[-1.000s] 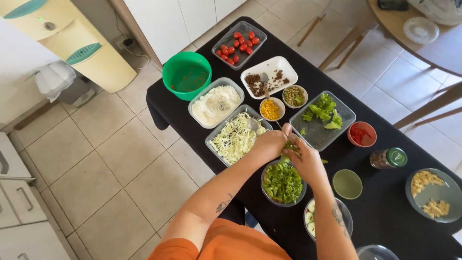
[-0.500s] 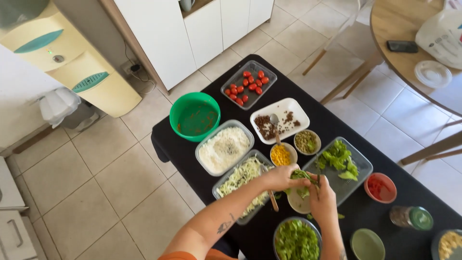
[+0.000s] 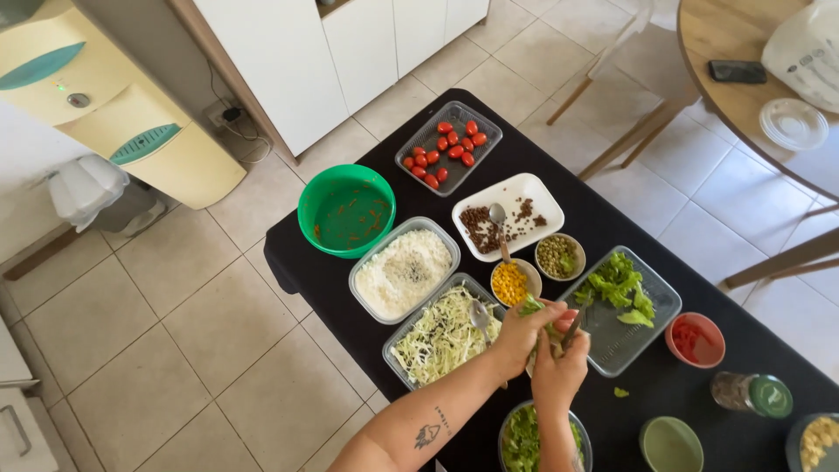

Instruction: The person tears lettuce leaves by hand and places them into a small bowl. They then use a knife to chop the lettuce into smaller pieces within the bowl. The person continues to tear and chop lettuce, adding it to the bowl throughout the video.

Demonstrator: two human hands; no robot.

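Two hands [image 3: 542, 345] over clear lettuce tray [image 3: 651, 336]

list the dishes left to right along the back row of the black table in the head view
green bowl → tray of cherry tomatoes → white dish of brown bits → tray of lettuce → red bowl

Bright daylight, soft shadows, sharp; slight wide-angle distortion.

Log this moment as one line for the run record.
left hand: holding lettuce piece | right hand: gripping utensil | below: greens bowl | beside: lettuce tray
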